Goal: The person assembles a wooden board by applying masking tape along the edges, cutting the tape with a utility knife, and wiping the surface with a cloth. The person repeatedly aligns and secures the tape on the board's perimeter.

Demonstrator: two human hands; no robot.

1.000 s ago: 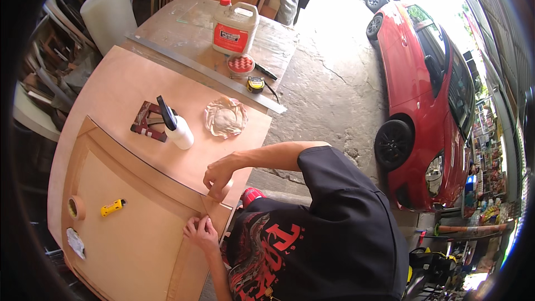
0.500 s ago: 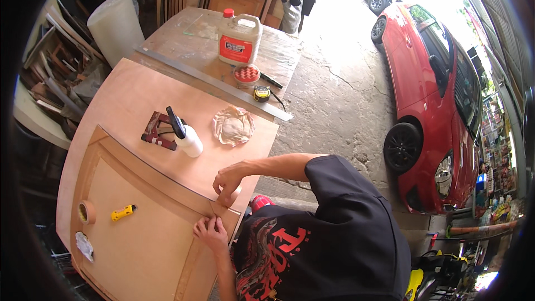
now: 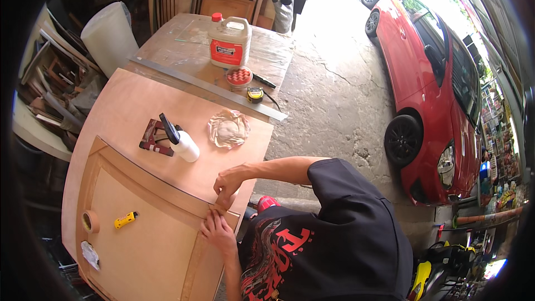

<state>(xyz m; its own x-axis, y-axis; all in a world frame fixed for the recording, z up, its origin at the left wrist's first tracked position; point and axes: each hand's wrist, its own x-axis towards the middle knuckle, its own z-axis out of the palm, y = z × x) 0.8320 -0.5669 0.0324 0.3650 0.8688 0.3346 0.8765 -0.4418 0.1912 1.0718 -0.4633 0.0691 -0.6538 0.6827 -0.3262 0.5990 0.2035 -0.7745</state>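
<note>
A curved wooden panel frame (image 3: 146,177) lies on a large plywood sheet (image 3: 125,97). At its near right corner my right hand (image 3: 229,183) is closed on a small flat brown piece (image 3: 224,199), set upright against the wood. Whether this piece is wood or tape I cannot make out. A pale round thing partly shows behind these fingers. Just below, my left hand (image 3: 219,233) lies with its fingers stretched over the frame's corner, close to the brown piece. A yellow utility knife (image 3: 126,219) and a roll of brown tape (image 3: 90,221) rest on the inner panel.
Beyond the frame lie a white spray bottle (image 3: 185,147), a dark red staple gun (image 3: 153,137) and a crumpled cloth (image 3: 228,129). A metal straightedge (image 3: 206,87), tape measure (image 3: 255,95), round tub (image 3: 239,77) and large jug (image 3: 229,44) sit farther back. A red car (image 3: 426,95) stands at right.
My left hand has shifted up and right, nearer to my right hand and the brown piece. My right hand stays at the corner. The whole view has shifted slightly.
</note>
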